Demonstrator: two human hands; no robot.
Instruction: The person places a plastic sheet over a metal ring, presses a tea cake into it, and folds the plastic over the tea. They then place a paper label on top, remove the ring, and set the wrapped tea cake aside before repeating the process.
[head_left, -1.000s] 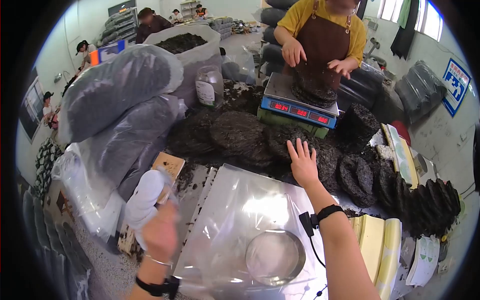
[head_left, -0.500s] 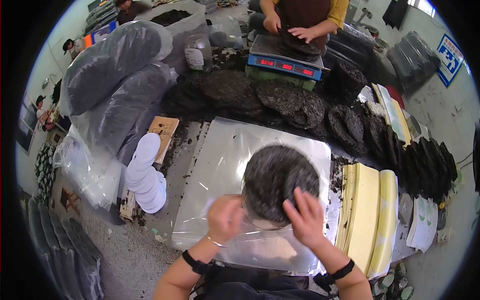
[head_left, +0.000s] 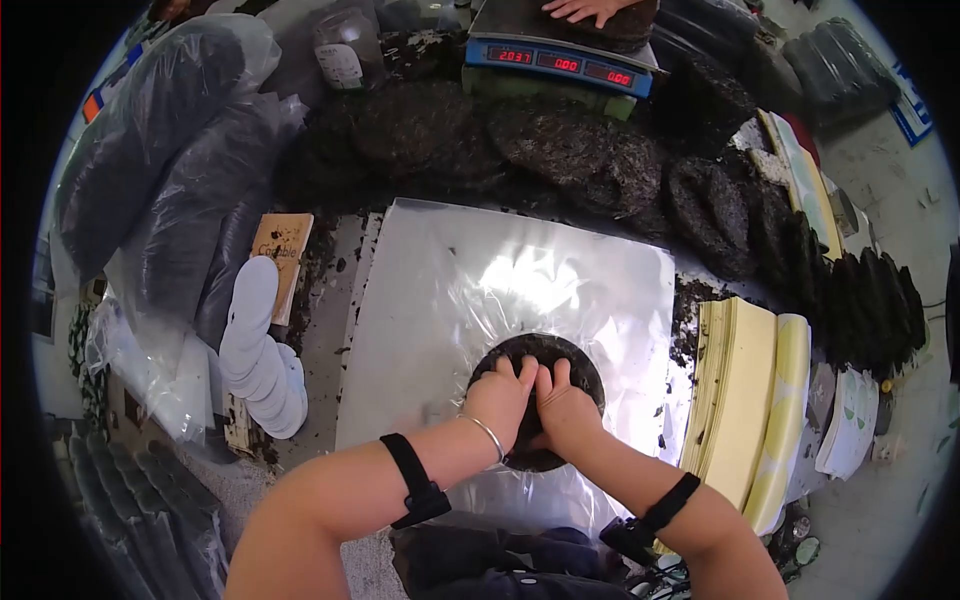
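A round dark disc (head_left: 580, 365) of what looks like dried seaweed lies flat on a stack of clear plastic sheets (head_left: 400, 300). My left hand (head_left: 503, 403) and my right hand (head_left: 568, 408) meet over its middle, side by side. Both press down on the disc with bent fingers, gripping at its surface. The palms and forearms cover its lower part, so the fingertips show only partly. Plastic film gleams and wrinkles around the disc's upper edge.
Dark seaweed discs (head_left: 560, 150) line the back and right. Behind them, a co-worker's hand (head_left: 585, 10) rests on a disc on the blue scale (head_left: 560, 65). White round papers (head_left: 255, 345) and filled plastic bags (head_left: 165, 170) lie left; yellow sheets (head_left: 735, 390) are stacked right.
My hands have come together over the middle of the disc, which now sits lower and flatter on the sheets. My view has tilted down. The scale's first reading rose from 0.048 to 2.037.
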